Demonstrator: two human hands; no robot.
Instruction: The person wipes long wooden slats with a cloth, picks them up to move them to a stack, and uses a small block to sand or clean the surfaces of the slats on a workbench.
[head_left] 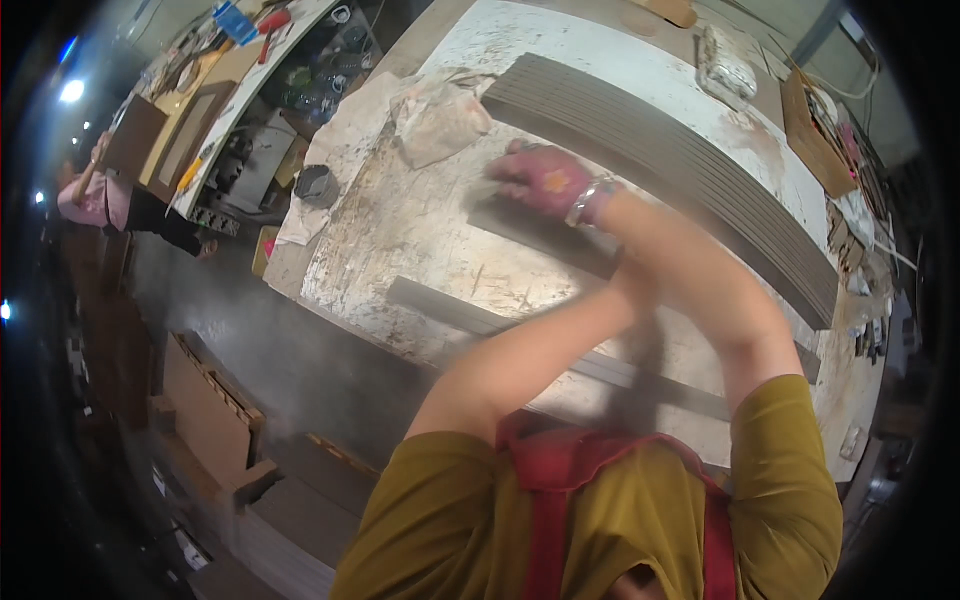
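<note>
My right hand [545, 180], in a pink glove with a shiny band at the wrist, hovers over or rests on the far end of a short dark grey strip [540, 238]. Its fingers reach leftward, slightly apart and a little blurred; I see nothing held in them. My left forearm [540, 350] crosses beneath the right one, which hides my left hand. Nearer to me, a long grey strip [450, 307] lies across the worn white table [370, 255], passing under my arms. Beyond my hands is a row of grey strips [660, 165], packed side by side.
A crumpled pale cloth or bag [437, 120] and a dark cup-like container [317, 186] lie at the table's left. On the right stand a wrapped bundle [727, 68] and a cardboard box [815, 130]. Another person [105, 200] handles a brown panel at the far left bench.
</note>
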